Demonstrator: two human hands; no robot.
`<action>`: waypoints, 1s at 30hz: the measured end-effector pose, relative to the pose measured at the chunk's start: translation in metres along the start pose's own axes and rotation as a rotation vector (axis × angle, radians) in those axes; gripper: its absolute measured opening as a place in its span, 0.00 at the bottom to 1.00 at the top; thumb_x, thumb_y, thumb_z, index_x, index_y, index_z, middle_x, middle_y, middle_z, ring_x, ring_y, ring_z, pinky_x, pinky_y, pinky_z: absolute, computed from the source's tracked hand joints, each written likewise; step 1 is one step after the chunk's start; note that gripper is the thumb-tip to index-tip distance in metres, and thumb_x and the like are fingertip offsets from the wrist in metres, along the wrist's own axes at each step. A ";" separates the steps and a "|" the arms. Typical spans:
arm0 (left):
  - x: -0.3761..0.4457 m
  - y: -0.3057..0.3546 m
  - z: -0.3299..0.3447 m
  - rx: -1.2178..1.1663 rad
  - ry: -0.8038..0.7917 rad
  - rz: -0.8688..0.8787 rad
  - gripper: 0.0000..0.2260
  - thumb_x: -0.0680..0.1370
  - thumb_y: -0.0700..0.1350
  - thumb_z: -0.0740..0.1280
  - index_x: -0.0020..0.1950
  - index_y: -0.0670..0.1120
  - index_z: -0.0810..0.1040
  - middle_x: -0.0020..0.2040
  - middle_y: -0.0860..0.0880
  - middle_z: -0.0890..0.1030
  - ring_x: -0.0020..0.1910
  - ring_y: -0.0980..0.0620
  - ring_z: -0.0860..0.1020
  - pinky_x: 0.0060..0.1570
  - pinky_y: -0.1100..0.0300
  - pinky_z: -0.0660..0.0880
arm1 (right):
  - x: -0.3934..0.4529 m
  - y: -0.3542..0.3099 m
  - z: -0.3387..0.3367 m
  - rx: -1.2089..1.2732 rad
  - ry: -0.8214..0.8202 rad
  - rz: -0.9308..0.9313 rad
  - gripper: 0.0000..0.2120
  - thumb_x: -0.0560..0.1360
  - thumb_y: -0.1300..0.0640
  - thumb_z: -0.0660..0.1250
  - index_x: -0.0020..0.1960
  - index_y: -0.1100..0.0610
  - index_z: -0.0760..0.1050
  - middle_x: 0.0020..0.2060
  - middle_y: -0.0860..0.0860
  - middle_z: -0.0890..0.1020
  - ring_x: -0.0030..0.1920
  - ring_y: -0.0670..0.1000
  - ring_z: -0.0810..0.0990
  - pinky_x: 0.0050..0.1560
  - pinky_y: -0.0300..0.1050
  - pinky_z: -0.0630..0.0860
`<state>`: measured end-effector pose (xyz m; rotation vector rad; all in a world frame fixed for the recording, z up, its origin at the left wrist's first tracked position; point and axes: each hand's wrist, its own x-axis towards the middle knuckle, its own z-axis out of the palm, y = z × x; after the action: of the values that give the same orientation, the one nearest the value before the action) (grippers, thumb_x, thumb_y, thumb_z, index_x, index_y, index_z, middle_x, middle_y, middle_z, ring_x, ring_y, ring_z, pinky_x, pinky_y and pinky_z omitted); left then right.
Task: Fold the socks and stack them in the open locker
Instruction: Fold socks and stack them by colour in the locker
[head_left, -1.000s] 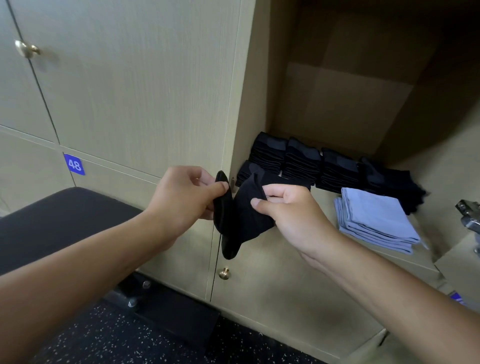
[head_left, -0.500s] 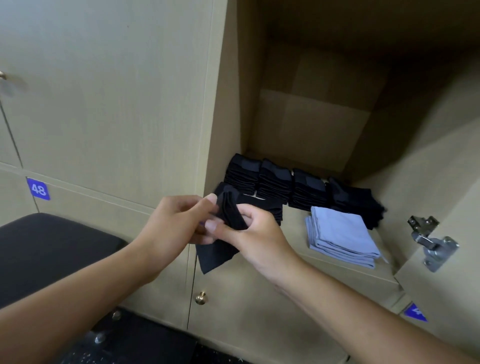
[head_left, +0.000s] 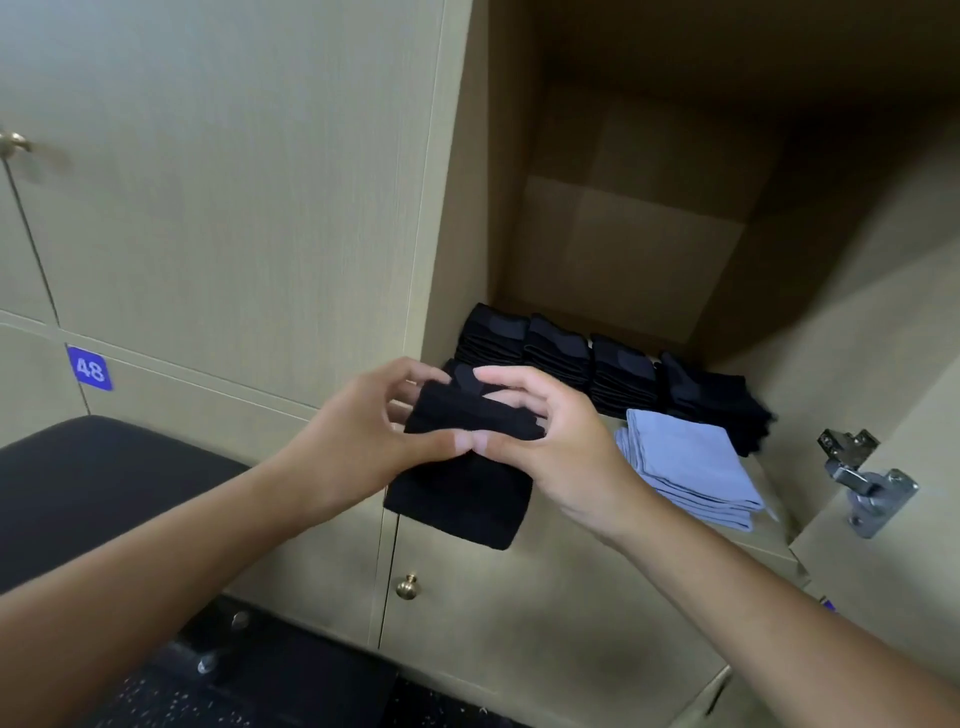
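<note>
— Beige locker doors (head_left: 223, 182) fill the wall from nine to twelve o'clock, one tagged with a blue number plate (head_left: 89, 368) reading 48. What's in the open locker (head_left: 623, 234)?

— Four stacks of folded black socks (head_left: 587, 364) stand in a row along the back of its floor, and a fifth, lower one peeks out behind the hands. At three o'clock from the hands lies a pile of folded light-blue cloths (head_left: 691, 462), just in front of the rightmost stack.

— And the sock being worked on?

— A black sock (head_left: 465, 478) hangs in front of the locker's lower edge, near centre. It is plain, matte, doubled over at the top, with its lower part dangling flat and squarish.

— How is it held?

— The left hand (head_left: 363, 431) pinches its top edge from nine o'clock, the right hand (head_left: 550, 436) from three o'clock. Both thumbs press the front, tips touching; the fingers curl over the fold behind.

— Anything else?

— A metal hinge (head_left: 857, 478) at four o'clock, a brass knob (head_left: 408, 586) at six, a dark padded surface (head_left: 104, 483) at eight.
</note>
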<state>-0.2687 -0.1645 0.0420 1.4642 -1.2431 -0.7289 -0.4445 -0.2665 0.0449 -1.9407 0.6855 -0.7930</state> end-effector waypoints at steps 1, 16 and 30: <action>-0.001 0.001 0.000 0.002 -0.014 0.004 0.21 0.67 0.53 0.79 0.58 0.53 0.81 0.51 0.53 0.85 0.49 0.55 0.84 0.43 0.66 0.81 | 0.000 0.000 -0.001 0.010 -0.007 -0.004 0.25 0.72 0.65 0.77 0.66 0.51 0.77 0.53 0.50 0.85 0.53 0.48 0.85 0.56 0.42 0.81; 0.001 0.001 -0.006 -0.321 0.101 -0.169 0.05 0.80 0.42 0.71 0.51 0.41 0.79 0.45 0.41 0.86 0.39 0.50 0.84 0.40 0.57 0.81 | 0.003 0.005 -0.009 0.298 -0.033 0.275 0.26 0.75 0.56 0.75 0.70 0.48 0.71 0.55 0.50 0.86 0.56 0.51 0.85 0.64 0.56 0.79; 0.001 -0.006 0.008 -0.071 -0.072 0.033 0.15 0.79 0.36 0.71 0.58 0.54 0.76 0.55 0.50 0.82 0.49 0.49 0.85 0.43 0.62 0.81 | 0.009 0.021 -0.005 0.291 0.340 0.243 0.03 0.74 0.54 0.66 0.45 0.46 0.78 0.48 0.58 0.84 0.51 0.57 0.81 0.53 0.56 0.75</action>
<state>-0.2734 -0.1687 0.0343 1.3668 -1.2800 -0.8013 -0.4457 -0.2845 0.0305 -1.4435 0.9331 -1.0175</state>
